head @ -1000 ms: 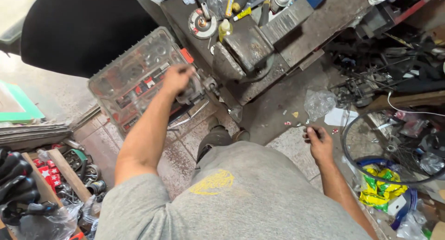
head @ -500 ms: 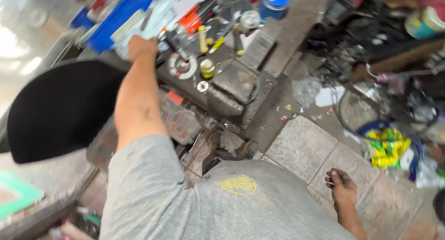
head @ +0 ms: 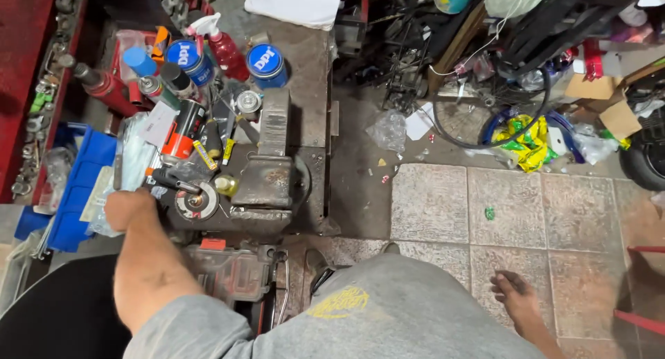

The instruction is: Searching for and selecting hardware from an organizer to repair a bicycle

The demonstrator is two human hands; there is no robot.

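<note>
Left grip (head: 129, 208) fisted beside grinder disc (head: 196, 202); contents hidden.

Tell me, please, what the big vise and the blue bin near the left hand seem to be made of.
The vise looks like cast metal, dull grey with rusty brown patches. The blue bin beside the left hand looks like moulded plastic, with even colour and a smooth, slightly glossy surface.

A grimy tiled floor (head: 526, 213) fills the right side, meeting darker bare concrete (head: 360, 186) beside the cluttered metal worktop (head: 308, 61). A red cabinet (head: 24, 68) stands at far left, and tangled junk lines the top right.
</note>
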